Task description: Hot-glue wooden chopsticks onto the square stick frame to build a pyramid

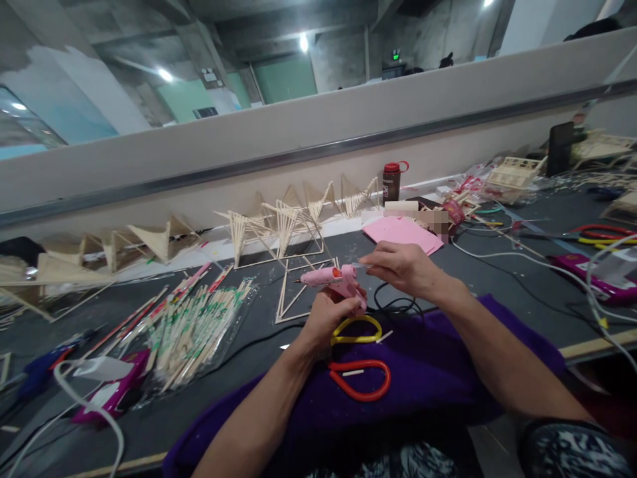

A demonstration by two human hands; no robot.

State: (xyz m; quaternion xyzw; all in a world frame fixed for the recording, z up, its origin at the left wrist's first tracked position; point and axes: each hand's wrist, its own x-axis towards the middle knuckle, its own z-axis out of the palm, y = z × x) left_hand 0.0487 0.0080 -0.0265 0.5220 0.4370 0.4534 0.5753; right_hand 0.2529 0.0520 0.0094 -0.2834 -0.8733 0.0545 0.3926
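A pink hot glue gun (326, 275) is gripped by its handle in my left hand (331, 312), its nozzle pointing left. At the gun's rear end, my right hand (401, 265) pinches a thin translucent glue stick (363, 265), whose front end meets the back of the gun. Below the gun lie scissors with one yellow handle (368, 330) and one red handle (365, 382), partly on a purple cloth (423, 365). A frame of thin wooden sticks (281, 299) lies just behind the gun's nozzle.
Stick models (283, 229) stand along the back partition. Left of my hands is a plastic bag of wooden sticks (199, 332), with a purple pack of tissues (114, 392) nearby. Pink paper (401, 234) and a red-lidded bottle (391, 181) sit behind my right hand. Cables cross the table.
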